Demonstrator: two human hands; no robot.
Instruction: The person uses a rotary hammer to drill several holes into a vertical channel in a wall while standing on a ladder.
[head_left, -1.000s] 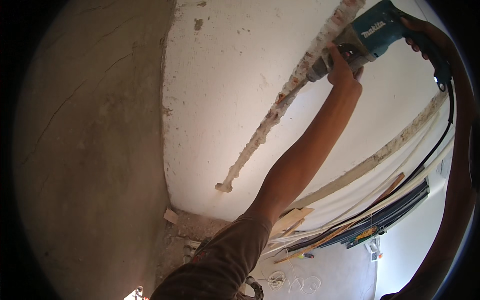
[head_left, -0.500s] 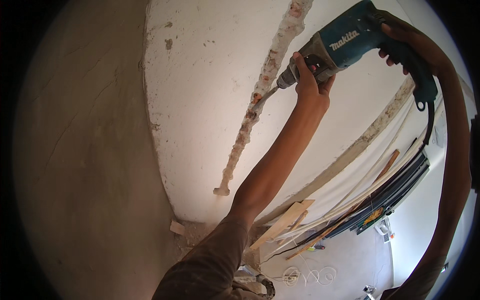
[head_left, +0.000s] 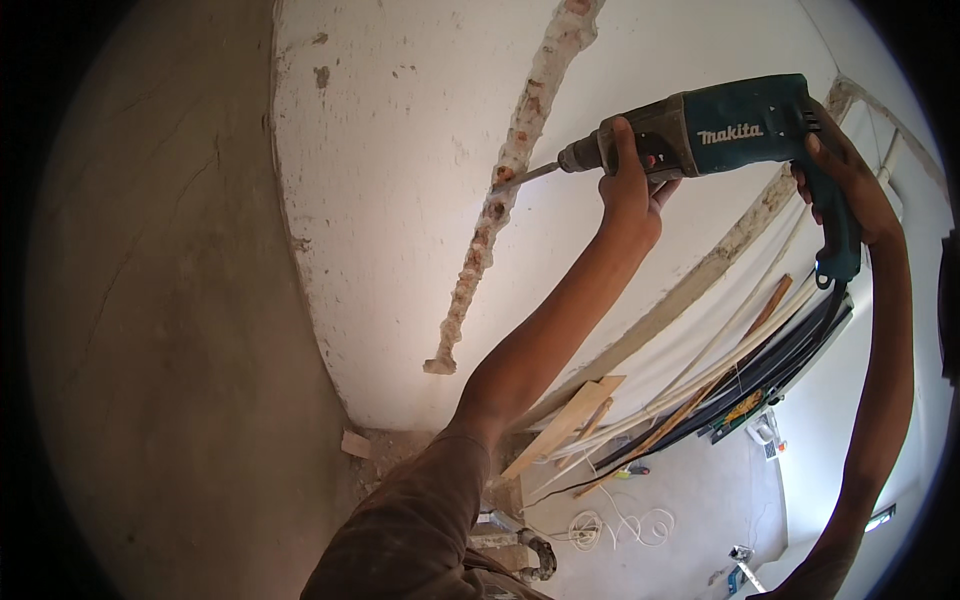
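A teal rotary hammer drill [head_left: 740, 130] is held up against a white plastered wall [head_left: 400, 150]. My left hand [head_left: 628, 185] grips the drill's front neck just behind the chuck. My right hand [head_left: 845, 180] is wrapped around the rear pistol handle. The metal chisel bit [head_left: 525, 178] touches a rough vertical groove [head_left: 500, 200] cut in the plaster, where reddish brick shows. A black power cord [head_left: 820, 310] hangs from the handle's bottom.
A bare grey cement wall [head_left: 170, 330] meets the white wall at a corner on the left. Wooden planks [head_left: 565, 425], long white conduits and dark cables [head_left: 730, 385] lie along the wall base. A coil of white wire [head_left: 600, 525] rests on the floor.
The view has dropped and both hands with the drill have come lower along the groove, from near its upper end to its middle. Both grips are unchanged.
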